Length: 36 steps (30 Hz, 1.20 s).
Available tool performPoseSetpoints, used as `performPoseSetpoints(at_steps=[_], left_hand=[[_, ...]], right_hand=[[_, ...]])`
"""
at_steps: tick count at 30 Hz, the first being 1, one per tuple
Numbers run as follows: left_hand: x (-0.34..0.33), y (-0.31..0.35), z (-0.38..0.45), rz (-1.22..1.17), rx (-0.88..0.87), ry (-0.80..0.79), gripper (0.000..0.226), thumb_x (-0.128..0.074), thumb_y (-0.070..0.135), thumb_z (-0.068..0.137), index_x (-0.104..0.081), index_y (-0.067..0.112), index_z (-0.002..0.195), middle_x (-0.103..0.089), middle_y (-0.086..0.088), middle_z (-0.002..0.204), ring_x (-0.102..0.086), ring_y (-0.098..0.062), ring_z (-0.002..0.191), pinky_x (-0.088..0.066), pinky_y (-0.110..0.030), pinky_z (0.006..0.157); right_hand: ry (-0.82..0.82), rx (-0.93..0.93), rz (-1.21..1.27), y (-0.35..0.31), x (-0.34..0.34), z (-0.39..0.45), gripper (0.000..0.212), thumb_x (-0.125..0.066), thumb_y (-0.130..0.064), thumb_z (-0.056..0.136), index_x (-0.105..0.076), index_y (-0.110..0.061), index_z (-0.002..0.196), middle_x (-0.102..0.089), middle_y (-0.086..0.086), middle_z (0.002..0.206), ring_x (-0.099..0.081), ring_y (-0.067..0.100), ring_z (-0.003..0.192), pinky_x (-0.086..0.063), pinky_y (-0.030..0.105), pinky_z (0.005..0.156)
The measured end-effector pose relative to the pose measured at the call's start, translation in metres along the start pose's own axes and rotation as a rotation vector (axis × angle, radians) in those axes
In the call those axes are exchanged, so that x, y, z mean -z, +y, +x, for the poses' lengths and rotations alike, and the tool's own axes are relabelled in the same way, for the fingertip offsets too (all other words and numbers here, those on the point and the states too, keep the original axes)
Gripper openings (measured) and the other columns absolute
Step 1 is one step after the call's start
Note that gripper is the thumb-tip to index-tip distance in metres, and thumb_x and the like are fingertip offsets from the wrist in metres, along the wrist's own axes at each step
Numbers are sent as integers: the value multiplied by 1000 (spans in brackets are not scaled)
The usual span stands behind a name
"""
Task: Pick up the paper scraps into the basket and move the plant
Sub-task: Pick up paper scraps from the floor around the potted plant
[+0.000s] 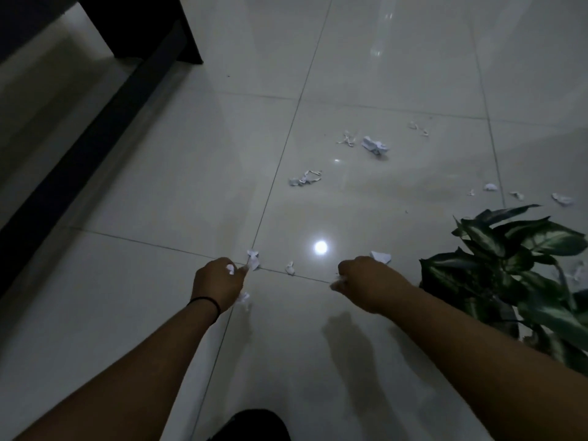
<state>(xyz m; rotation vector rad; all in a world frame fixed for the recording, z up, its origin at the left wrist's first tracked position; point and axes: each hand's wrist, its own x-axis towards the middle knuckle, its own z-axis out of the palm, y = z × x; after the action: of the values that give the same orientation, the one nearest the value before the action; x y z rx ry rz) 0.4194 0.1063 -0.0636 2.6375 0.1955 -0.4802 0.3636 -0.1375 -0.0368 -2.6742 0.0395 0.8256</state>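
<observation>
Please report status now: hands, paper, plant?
Left hand and right hand both grip paper scraps. More scraps on the tiled floor. Plant unmoved, right; basket not visible.

Bare, sleeveless forearms; thin black band (208,303) around the wrist just behind the left hand (216,283).

The floor (397,58) was laid with large glossy pale tiles, split by thin dark grout lines (280,148) that crossed near the middle of the view. The room was dim. A small round bright reflection of a light (320,247) shone on the tile, with fainter streaks of glare further back. A piece of dark furniture (133,30) stood at the upper left, its long dark edge running diagonally down to the left border.
</observation>
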Motion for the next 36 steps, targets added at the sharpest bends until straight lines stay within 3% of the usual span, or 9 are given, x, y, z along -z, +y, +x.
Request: performPoseSetpoints(at_steps=[3,10,14,17,22,25,28,30,36], left_hand=[[-13,0,20,-39,-63,-59,17,-56,12,87,-67,2,96,-66,-7,90,-61,-22,90,-34,-18,74],[-57,-16,72,34,-138,-184,61,-65,26,83,-41,18,138,-57,-10,107,-57,-20,88,-39,-20,81],[-71,-17,84,127,-141,-206,7,-63,17,81,-58,17,85,-52,-9,89,-52,-22,75,-43,-25,71],[-78,-20,92,135,-164,-118,44,-53,-2,78,-33,25,50,-35,5,63,-52,-26,70,-36,-28,56],[-86,-27,98,-11,-225,-69,40,-51,-13,73,-38,20,52,-43,5,58,-51,-23,66,-29,-21,50],[-88,-21,92,-112,-254,-55,23,-54,0,78,-65,7,97,-62,-10,78,-59,-27,75,-39,-24,70],[-94,-13,83,-94,-364,-43,25,-44,33,76,-51,22,55,-56,-6,61,-54,-23,61,-43,-27,62],[-97,-6,79,-50,-407,-62,44,-54,48,77,-28,26,48,-41,4,50,-43,-12,51,-34,-26,50],[-121,2,87,-56,-422,-250,27,-71,36,76,-49,19,74,-42,10,63,-53,-14,66,-31,-15,53]], right_hand=[[91,-164,218,1,-17,13,43,-42,-52,92,-53,-12,78,-52,4,73,-51,22,71,-43,31,65],[237,-359,283,14,-86,38,33,-36,-26,99,-61,-8,88,-65,11,93,-52,20,71,-30,27,52],[302,-389,288,34,-87,54,31,-35,-9,97,-55,-7,122,-61,16,115,-60,28,94,-39,28,65],[402,-414,377,42,-75,67,45,-36,-8,98,-38,-13,143,-50,18,137,-56,32,114,-45,33,89],[455,-475,384,47,-67,77,65,-41,-1,95,-11,-17,150,-28,14,143,-55,31,93,-46,33,76],[379,-542,442,49,-67,84,77,-41,8,90,-3,-23,151,-4,12,157,-48,31,119,-47,35,90],[237,-586,375,51,-69,83,75,-35,7,93,3,-23,150,13,13,159,-36,31,135,-44,37,97],[161,-606,290,54,-73,80,63,-32,0,97,-3,-19,150,3,18,159,-38,33,133,-42,39,98],[327,-558,201,59,-86,74,19,-34,-6,94,-43,-7,110,-47,18,116,-57,37,90,-39,33,66]])
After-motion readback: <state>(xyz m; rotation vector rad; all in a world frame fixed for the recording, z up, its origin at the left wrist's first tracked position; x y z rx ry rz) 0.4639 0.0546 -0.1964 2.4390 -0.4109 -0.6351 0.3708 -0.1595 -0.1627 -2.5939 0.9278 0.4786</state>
